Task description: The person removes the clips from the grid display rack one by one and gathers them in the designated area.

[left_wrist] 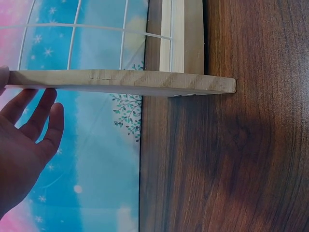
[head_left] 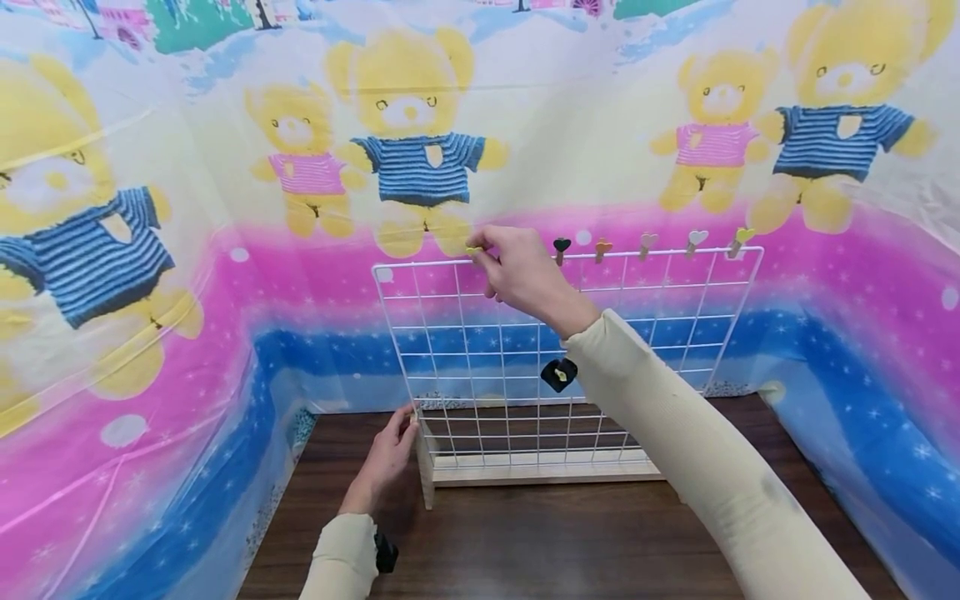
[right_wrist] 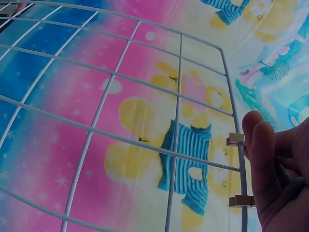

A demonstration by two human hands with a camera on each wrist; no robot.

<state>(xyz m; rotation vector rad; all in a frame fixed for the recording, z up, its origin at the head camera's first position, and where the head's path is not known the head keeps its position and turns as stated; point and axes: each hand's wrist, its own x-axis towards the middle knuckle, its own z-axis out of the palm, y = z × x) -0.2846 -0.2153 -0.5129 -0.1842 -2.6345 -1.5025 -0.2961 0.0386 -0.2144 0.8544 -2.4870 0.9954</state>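
Observation:
My right hand (head_left: 521, 271) pinches a clothespin with a yellow heart (head_left: 474, 250) at the top wire of a white wire grid (head_left: 467, 354). In the right wrist view, the fingertips are right at the small wooden clothespin (right_wrist: 235, 139) on that wire, and a second clip (right_wrist: 241, 201) sits beside it. The grid stands upright in a light wooden stand (head_left: 547, 475). My left hand (head_left: 386, 458) holds the left side board of this stand; in the left wrist view, thumb and fingers lie on either side of the board (left_wrist: 159, 81).
Along the top wire to the right are more heart clothespins: black (head_left: 561, 247), orange (head_left: 602, 248), pinkish (head_left: 648, 243), white (head_left: 697, 240) and yellow (head_left: 742, 237). A dark wooden table (head_left: 555, 542) bears the stand. Bear-printed cloth (head_left: 585, 175) hangs behind and at the sides.

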